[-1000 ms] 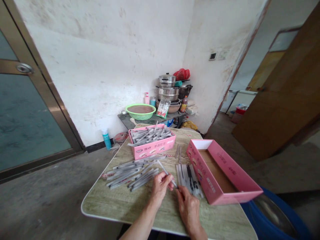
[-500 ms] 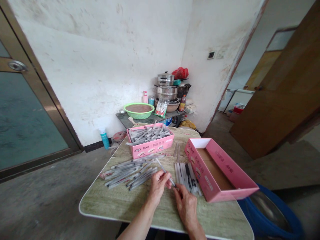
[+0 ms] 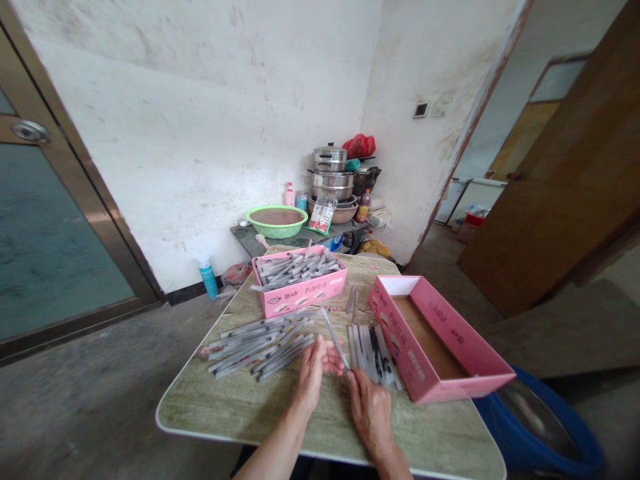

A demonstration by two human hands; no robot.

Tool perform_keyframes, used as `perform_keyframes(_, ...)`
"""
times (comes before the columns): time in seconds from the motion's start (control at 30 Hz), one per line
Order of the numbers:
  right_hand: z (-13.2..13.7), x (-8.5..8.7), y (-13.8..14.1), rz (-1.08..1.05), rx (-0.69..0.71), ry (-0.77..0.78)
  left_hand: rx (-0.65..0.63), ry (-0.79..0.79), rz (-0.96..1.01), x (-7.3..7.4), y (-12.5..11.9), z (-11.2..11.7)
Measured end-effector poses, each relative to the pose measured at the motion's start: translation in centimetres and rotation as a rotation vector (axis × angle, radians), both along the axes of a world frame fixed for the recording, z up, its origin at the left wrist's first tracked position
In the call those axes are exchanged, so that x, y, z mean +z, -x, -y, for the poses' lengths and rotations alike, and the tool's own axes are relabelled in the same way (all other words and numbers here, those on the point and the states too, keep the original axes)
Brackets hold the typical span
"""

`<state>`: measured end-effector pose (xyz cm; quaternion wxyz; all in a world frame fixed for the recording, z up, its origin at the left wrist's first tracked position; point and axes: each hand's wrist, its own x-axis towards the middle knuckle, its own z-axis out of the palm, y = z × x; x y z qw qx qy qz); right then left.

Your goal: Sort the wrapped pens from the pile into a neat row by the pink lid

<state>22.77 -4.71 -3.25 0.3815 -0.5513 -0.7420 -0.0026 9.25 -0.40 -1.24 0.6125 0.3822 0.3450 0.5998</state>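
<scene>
My right hand [image 3: 369, 408] pinches the near end of a thin clear-wrapped pen [image 3: 335, 339] that slants up and away over the table [image 3: 240, 407]. My left hand [image 3: 315, 363] is beside it with its fingers loosened and apart, close to the pen. To the left lies a loose heap of wrapped pens [image 3: 260, 341]. A neat row of pens [image 3: 373, 347] lies just right of my hands, against an empty pink box [image 3: 440, 347]. A second pink box [image 3: 299, 280], full of pens, stands farther back.
A low stand against the wall carries a green basin [image 3: 277, 221], stacked steel pots [image 3: 331, 175] and bottles. A blue tub [image 3: 545, 420] sits on the floor at the right, under the table corner. A glass door is at left, a wooden door at right.
My left hand has let go of the pen and opened. The pen now tilts more upright in my right hand. The camera view has shifted slightly.
</scene>
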Motion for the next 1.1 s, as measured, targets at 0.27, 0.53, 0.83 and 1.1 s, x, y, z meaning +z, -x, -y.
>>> perform_keyframes(0.27, 0.0, -0.21, -0.31, -0.063, -0.181, -0.05, 0.007, 0.017, 0.018, -0.08, 0.12, -0.03)
perform_keyframes(0.53, -0.02, -0.19, -0.12, -0.024, -0.003, 0.006, -0.081, -0.025, -0.054, -0.14, -0.05, -0.15)
perform_keyframes(0.83, 0.05, 0.33, -0.11, -0.082, 0.012, 0.033, -0.018, -0.026, -0.073, -0.37, -0.15, -0.61)
perform_keyframes(1.1, 0.07, 0.57, 0.0, -0.118, -0.039, 0.024, -0.014, -0.037, -0.102, -0.48, -0.25, -0.58)
